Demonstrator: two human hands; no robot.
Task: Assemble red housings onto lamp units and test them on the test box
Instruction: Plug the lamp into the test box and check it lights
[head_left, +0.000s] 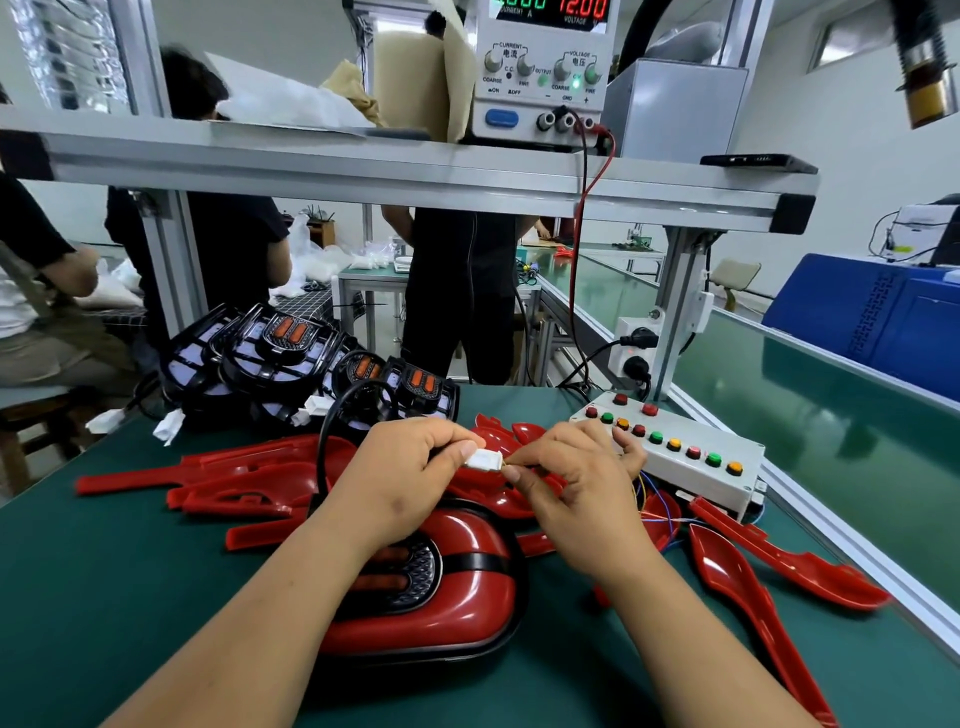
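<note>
Pinching the white connector (483, 460) in our left hand (402, 480) and a lead (517, 459), seemingly from the test box (696, 480), in our right hand (582, 483), above the red-housed lamp unit (467, 597) on the worktop (130, 571), we should align them squarely and push straight.

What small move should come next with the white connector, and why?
Probably press the two ends together. The left hand pinches the white connector, the right hand pinches the coloured wires against it; these run toward the test box. The housed lamp unit below looks unlit, so seemingly untested.
</note>
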